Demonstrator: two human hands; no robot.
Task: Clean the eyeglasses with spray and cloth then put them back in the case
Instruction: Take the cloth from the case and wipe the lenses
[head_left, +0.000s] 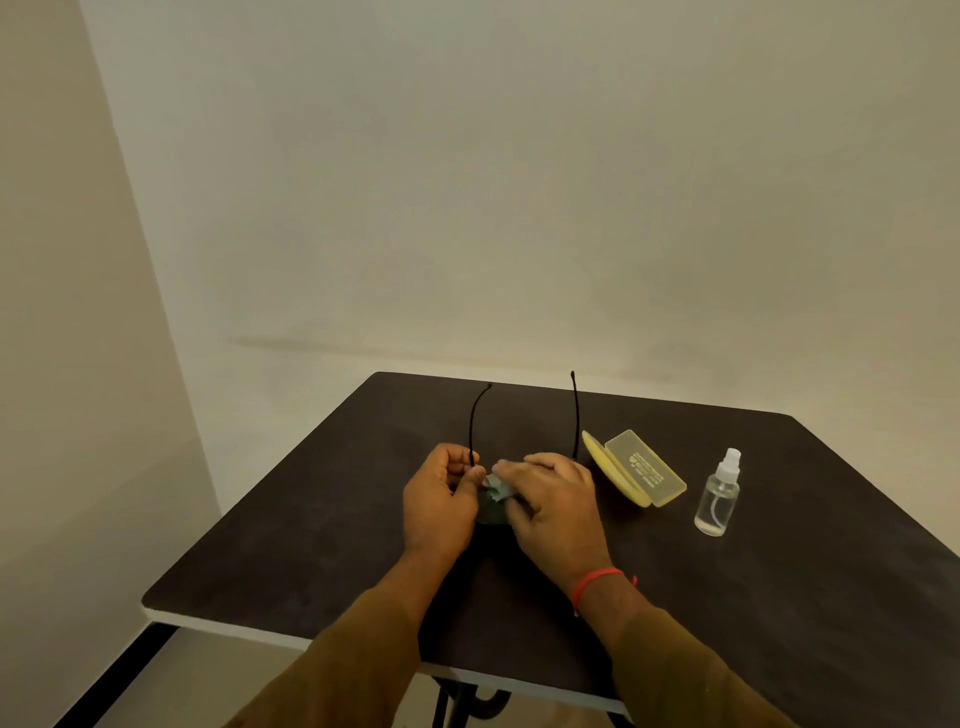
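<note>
Black eyeglasses (575, 415) are held above the dark table (311, 545), their two thin temple arms pointing away from me. My left hand (441, 499) grips the frame at its left end. My right hand (553, 501) presses a grey-green cloth (496, 493) against the lens area between the hands. The lenses themselves are hidden by fingers and cloth. A yellow translucent glasses case (636, 467) lies open to the right. A clear spray bottle (719, 493) with a white nozzle stands upright further right.
The table stands against a plain wall, in a corner at the left. Its near edge (234, 626) is pale, with a black metal leg below. Bare tabletop lies left of my hands and in front of the bottle.
</note>
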